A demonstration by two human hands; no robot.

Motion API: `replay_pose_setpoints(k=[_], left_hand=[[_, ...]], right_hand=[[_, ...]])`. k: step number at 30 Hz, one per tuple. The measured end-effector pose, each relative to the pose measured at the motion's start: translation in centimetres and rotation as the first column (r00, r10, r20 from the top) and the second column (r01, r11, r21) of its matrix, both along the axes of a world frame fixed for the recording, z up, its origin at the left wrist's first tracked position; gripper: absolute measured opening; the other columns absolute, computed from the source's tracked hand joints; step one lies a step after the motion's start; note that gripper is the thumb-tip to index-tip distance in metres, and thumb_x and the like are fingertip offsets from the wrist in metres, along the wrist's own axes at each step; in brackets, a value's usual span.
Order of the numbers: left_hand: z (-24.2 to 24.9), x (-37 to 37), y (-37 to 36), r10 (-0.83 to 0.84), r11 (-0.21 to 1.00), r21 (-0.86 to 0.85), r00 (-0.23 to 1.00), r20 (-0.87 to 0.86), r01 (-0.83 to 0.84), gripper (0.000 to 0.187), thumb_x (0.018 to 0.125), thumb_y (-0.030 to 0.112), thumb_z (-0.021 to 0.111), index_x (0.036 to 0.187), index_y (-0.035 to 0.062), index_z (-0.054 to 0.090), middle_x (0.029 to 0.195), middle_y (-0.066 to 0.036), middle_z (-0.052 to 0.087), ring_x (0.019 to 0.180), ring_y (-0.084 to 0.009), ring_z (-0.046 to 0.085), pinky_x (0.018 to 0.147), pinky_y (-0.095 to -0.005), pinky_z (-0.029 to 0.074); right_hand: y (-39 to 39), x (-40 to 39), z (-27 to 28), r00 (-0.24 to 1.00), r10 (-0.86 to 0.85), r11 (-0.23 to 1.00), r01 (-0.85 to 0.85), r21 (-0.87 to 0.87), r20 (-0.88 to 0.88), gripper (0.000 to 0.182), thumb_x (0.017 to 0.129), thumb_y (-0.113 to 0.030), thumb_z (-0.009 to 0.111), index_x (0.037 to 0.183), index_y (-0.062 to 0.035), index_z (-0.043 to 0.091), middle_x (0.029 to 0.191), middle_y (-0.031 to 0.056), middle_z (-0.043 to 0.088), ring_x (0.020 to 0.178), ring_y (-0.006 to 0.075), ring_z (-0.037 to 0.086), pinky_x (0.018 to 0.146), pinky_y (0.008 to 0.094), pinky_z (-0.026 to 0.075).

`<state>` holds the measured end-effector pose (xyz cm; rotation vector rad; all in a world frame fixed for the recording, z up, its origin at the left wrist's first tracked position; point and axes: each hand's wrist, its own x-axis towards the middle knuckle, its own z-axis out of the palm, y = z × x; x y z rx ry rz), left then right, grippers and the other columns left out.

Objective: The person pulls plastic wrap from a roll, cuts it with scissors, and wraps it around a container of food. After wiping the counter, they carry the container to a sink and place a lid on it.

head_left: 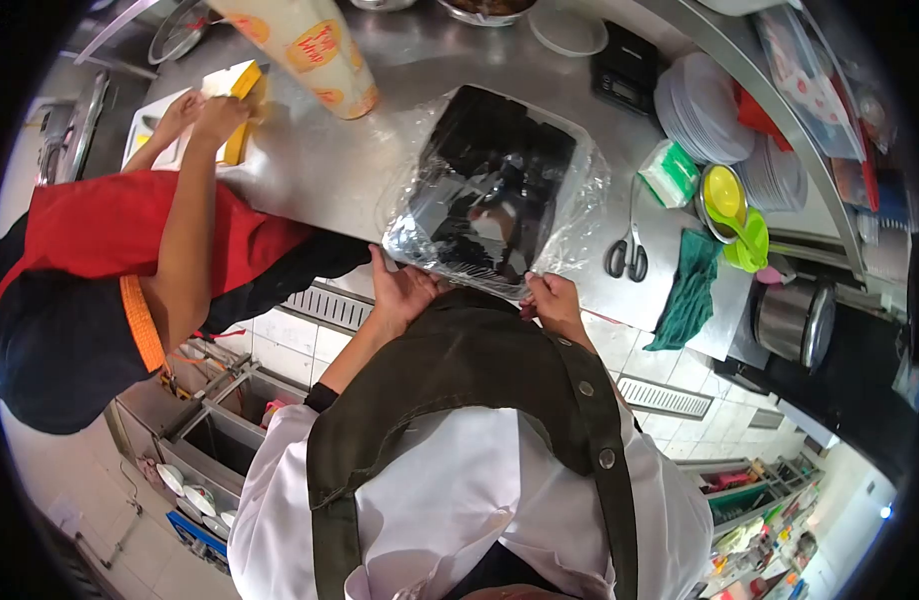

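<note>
Steel counter (310,170), black tray (495,180) in clear wrap (580,220) just beyond spread left grip (405,292) and wrap-pinching right grip (554,302).

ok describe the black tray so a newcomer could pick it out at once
Start at the steel table and go to its near edge, where the left hand and right hand are. The black tray there has clear, crinkled film over it. Unlike the scissors and green cloth to its right, it is broad, dark and rectangular.
</note>
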<state>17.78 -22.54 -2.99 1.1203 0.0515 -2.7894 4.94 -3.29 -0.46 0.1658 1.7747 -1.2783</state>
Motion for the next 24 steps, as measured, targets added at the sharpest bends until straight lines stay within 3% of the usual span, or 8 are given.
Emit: replay_pose_setpoints(k=[3, 7, 8, 13, 15, 16, 20, 24], left_hand=[[0.6, -1.2, 0.1, 0.000, 1.000, -0.027, 0.994, -0.112, -0.003, 0.082, 0.078, 0.070, 0.026, 0.125, 0.0041, 0.039, 0.127, -0.016, 0.043, 0.117, -0.0349, 0.040, 0.096, -0.0534, 0.030], [1.3, -1.4, 0.3, 0.021, 1.000, 0.020, 0.998, -0.064, -0.020, 0.065, 0.083, 0.055, 0.029, 0.125, 0.0060, 0.039, 0.127, -0.016, 0.042, 0.117, -0.0329, 0.040, 0.096, -0.0510, 0.032], [1.7, -1.3, 0.5, 0.023, 1.000, 0.012, 0.999, 0.040, -0.023, 0.064, 0.083, 0.055, 0.032, 0.123, 0.0058, 0.041, 0.125, -0.015, 0.043, 0.115, -0.0323, 0.041, 0.096, -0.0505, 0.032], [2.5, -1.0, 1.1, 0.071, 0.992, 0.097, 0.992, 0.103, -0.082, 0.062, 0.082, 0.054, 0.035, 0.121, 0.0065, 0.043, 0.121, -0.014, 0.046, 0.111, -0.0313, 0.044, 0.093, -0.0480, 0.036], [-2.2, 0.9, 0.7, 0.116, 0.956, 0.292, 0.899, -0.422, 0.014, 0.061, 0.082, 0.053, 0.036, 0.120, 0.0058, 0.042, 0.120, -0.014, 0.048, 0.109, -0.0311, 0.046, 0.090, -0.0466, 0.039], [-1.7, -0.1, 0.7, -0.002, 0.992, 0.129, 0.999, -0.052, 0.009, 0.055, 0.086, 0.046, 0.035, 0.120, 0.0038, 0.043, 0.120, -0.015, 0.048, 0.108, -0.0313, 0.046, 0.090, -0.0470, 0.039], [-4.7, 0.0, 1.9, 0.064, 0.985, 0.158, 0.998, 0.017, -0.065, 0.044, 0.090, 0.033, 0.035, 0.118, 0.0012, 0.045, 0.118, -0.017, 0.050, 0.109, -0.0320, 0.046, 0.096, -0.0484, 0.035], [-6.7, -0.1, 2.7, -0.004, 0.987, 0.162, 0.995, -0.102, 0.020, 0.041, 0.089, 0.034, 0.041, 0.115, 0.0033, 0.048, 0.114, -0.014, 0.053, 0.106, -0.0292, 0.050, 0.094, -0.0445, 0.040]], right_hand=[[-0.3, -0.1, 0.9, 0.998, 0.059, 0.998, -0.059, 0.017, -0.012, 0.031, 0.086, -0.024, 0.052, 0.072, 0.0040, 0.050, 0.061, 0.0125, 0.057, 0.046, 0.0157, 0.055, 0.042, 0.0269, 0.044], [0.0, -0.1, 1.0, 0.998, 0.064, 0.998, -0.065, -0.010, -0.027, 0.031, 0.085, -0.022, 0.053, 0.068, 0.0044, 0.051, 0.061, 0.0103, 0.056, 0.049, 0.0146, 0.056, 0.042, 0.0266, 0.044], [0.1, 0.1, 1.4, 0.997, 0.077, 0.997, -0.077, 0.002, -0.032, 0.031, 0.085, -0.022, 0.054, 0.068, 0.0042, 0.052, 0.060, 0.0098, 0.056, 0.050, 0.0142, 0.057, 0.043, 0.0265, 0.045], [0.4, -1.1, 3.6, 0.992, 0.112, 0.993, -0.114, 0.030, 0.056, 0.031, 0.084, -0.022, 0.056, 0.066, 0.0027, 0.051, 0.058, 0.0075, 0.055, 0.053, 0.0126, 0.058, 0.045, 0.0258, 0.046], [0.9, -1.0, 2.7, 0.992, 0.115, 0.993, -0.116, 0.023, 0.057, 0.031, 0.084, -0.022, 0.055, 0.064, 0.0015, 0.050, 0.057, 0.0068, 0.054, 0.053, 0.0117, 0.058, 0.044, 0.0252, 0.045], [1.1, -0.8, 2.3, 0.992, 0.123, 0.992, -0.123, 0.008, 0.029, 0.032, 0.084, -0.022, 0.055, 0.064, 0.0012, 0.050, 0.057, 0.0067, 0.054, 0.053, 0.0116, 0.058, 0.044, 0.0250, 0.045], [1.2, -0.2, 1.4, 0.987, 0.158, 0.987, -0.156, 0.041, -0.042, 0.031, 0.084, -0.022, 0.055, 0.063, 0.0009, 0.050, 0.055, 0.0066, 0.054, 0.049, 0.0121, 0.056, 0.042, 0.0252, 0.043], [1.7, -0.8, 1.8, 0.989, 0.142, 0.989, -0.140, 0.050, -0.033, 0.030, 0.085, -0.022, 0.055, 0.065, 0.0015, 0.051, 0.055, 0.0074, 0.054, 0.046, 0.0126, 0.053, 0.042, 0.0258, 0.042]])
